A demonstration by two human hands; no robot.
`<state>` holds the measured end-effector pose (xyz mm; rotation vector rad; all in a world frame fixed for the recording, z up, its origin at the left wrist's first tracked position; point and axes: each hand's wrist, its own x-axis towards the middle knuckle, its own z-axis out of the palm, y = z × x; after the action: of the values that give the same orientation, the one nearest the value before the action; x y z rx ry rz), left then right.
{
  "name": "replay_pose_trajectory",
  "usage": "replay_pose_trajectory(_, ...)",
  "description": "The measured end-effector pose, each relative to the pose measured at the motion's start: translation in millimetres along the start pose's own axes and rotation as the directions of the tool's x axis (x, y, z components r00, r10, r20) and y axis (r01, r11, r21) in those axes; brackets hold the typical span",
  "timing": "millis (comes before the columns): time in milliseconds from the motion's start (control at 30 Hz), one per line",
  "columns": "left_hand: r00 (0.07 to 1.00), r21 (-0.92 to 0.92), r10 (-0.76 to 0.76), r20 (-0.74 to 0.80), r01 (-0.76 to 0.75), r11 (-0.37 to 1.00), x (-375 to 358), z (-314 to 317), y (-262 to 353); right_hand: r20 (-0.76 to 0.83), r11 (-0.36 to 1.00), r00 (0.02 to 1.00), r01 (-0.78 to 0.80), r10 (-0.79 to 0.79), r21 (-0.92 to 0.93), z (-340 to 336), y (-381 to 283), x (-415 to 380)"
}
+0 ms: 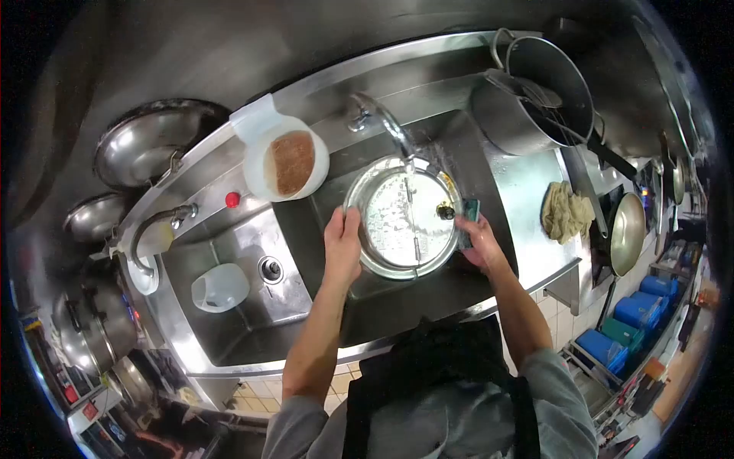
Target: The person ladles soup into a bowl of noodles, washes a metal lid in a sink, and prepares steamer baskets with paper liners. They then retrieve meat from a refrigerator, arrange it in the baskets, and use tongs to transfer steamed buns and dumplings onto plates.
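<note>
A round, shiny metal pan is held over the right-hand sink basin, under the curved tap. A thin dark line runs across its middle, and yellow and dark residue shows on its right side. My left hand grips the pan's left rim, thumb up. At the right rim, my right hand is closed on a dark green scouring pad, close against the pan. Water appears to run from the tap into the pan.
Left of the tap stands a white plastic jug with brown contents. A white container lies in the left basin, below a second tap. To the right are a large pot holding utensils, and a crumpled cloth.
</note>
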<state>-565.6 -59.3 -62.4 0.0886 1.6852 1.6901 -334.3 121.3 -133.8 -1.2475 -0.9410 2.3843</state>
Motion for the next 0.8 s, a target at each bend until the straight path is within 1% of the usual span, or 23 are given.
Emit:
replay_pose_trajectory(33, 0.999, 0.103, -0.019, 0.049, 0.013, 0.995, 12.7, 1.5, -4.4, -0.051, 0.999, 0.998, 0.041, -0.041, 0.003, -6.4, 0.6, -5.3)
replay_pose_trajectory(67, 0.987, 0.292, -0.043, 0.153, -0.004, 0.956, 24.6, 5.0, -8.5, -0.03, 0.992, 0.992, 0.121, -0.12, 0.038, -14.6, -1.1, -13.1)
replay_pose_trajectory(100, 0.966, 0.47, -0.083, 0.247, -0.044, 0.882, 31.7, 10.1, -8.0, -0.04, 0.99, 0.991, 0.132, -0.13, 0.041, -12.2, -7.6, -22.7)
replay_pose_trajectory(133, 0.957, 0.503, 0.128, 0.262, -0.248, 0.828, 30.7, 26.5, -11.0, -0.047, 0.99, 0.99, 0.132, -0.135, -0.056, -9.9, -13.4, -32.2)
replay_pose_trajectory(167, 0.951, 0.499, 0.13, 0.279, -0.259, 0.827, 34.5, 40.0, -17.4, -0.056, 0.979, 0.988, 0.132, -0.142, -0.153, -6.6, -21.7, -41.1)
replay_pose_trajectory(200, 0.957, 0.553, 0.171, 0.234, -0.276, 0.786, 43.0, 51.5, -28.8, -0.088, 0.977, 0.985, 0.13, -0.146, -0.167, 1.1, -34.5, -51.7)
replay_pose_trajectory(233, 0.958, 0.603, 0.215, 0.191, -0.287, 0.744, 54.7, 61.6, -38.7, -0.099, 0.976, 0.982, 0.142, -0.159, -0.166, -5.0, -37.9, -53.8)
replay_pose_trajectory(267, 0.969, 0.65, 0.073, 0.235, -0.212, 0.729, 73.7, 63.9, -44.3, -0.105, 0.972, 0.975, 0.179, -0.196, -0.151, -14.3, -40.0, -56.7)
replay_pose_trajectory(300, 0.969, 0.649, 0.069, 0.239, -0.212, 0.73, 79.9, 74.8, -33.0, -0.106, 0.968, 0.969, 0.21, -0.225, -0.135, -24.4, -40.8, -59.1)
replay_pose_trajectory(333, 0.933, 0.783, -0.035, 0.359, -0.281, 0.555, 82.6, 86.8, -12.9, -0.118, 0.956, 0.963, 0.215, -0.241, -0.199, -30.9, -46.8, -59.7)
replay_pose_trajectory(400, 0.906, 0.868, -0.146, 0.398, -0.32, 0.379, 90.1, 102.3, -6.1, -0.161, 0.973, 0.966, 0.178, -0.202, -0.15, -28.6, -59.2, -69.5)
replay_pose_trajectory(467, 0.915, 0.872, -0.145, 0.377, -0.298, 0.389, 85.6, 119.0, 3.7, -0.18, 0.979, 0.966, 0.164, -0.184, -0.118, -24.3, -57.3, -67.8)
replay_pose_trajectory(500, 0.922, 0.872, -0.143, 0.359, -0.277, 0.404, 83.3, 123.0, 7.2, -0.159, 0.978, 0.965, 0.203, -0.209, -0.052, -24.0, -52.1, -62.8)
replay_pose_trajectory(533, 0.92, 0.833, -0.057, 0.387, -0.323, 0.45, 87.9, 120.4, -4.1, -0.14, 0.971, 0.962, 0.24, -0.236, 0.014, -24.3, -49.5, -59.8)
replay_pose_trajectory(567, 0.922, 0.834, -0.056, 0.384, -0.321, 0.449, 86.9, 113.4, -8.9, -0.137, 0.971, 0.962, 0.239, -0.235, 0.015, -22.3, -45.1, -56.5)
replay_pose_trajectory(633, 0.964, 0.748, 0.004, 0.265, -0.208, 0.63, 74.1, 85.4, -22.6, -0.257, 0.958, 0.952, 0.215, -0.163, 0.189, 10.0, -38.0, -46.7)
replay_pose_trajectory(667, 0.973, 0.676, 0.18, 0.146, -0.231, 0.7, 64.9, 67.0, -50.6, -0.257, 0.941, 0.947, 0.252, -0.191, 0.228, 23.5, -36.1, -40.8)
replay_pose_trajectory(700, 0.941, 0.599, 0.338, 0.008, -0.275, 0.752, 50.3, 48.2, -76.6, -0.248, 0.931, 0.957, 0.224, -0.154, 0.287, 18.1, -20.8, -23.4)
replay_pose_trajectory(733, 0.985, 0.346, 0.104, -0.139, -0.05, 0.937, 26.6, 37.3, -87.3, -0.254, 0.924, 0.959, 0.206, -0.125, 0.322, 28.5, -19.7, -18.3)
replay_pose_trajectory(767, 0.965, 0.034, -0.163, -0.207, 0.174, 0.984, 7.3, 31.4, -95.6, -0.26, 0.916, 0.961, 0.189, -0.097, 0.355, 44.3, -20.3, -13.5)
replay_pose_trajectory(800, 0.963, 0.035, -0.16, -0.218, 0.171, 0.985, -7.2, 24.8, -99.6, -0.235, 0.917, 0.97, 0.151, -0.065, 0.368, 63.1, -27.3, -17.5)
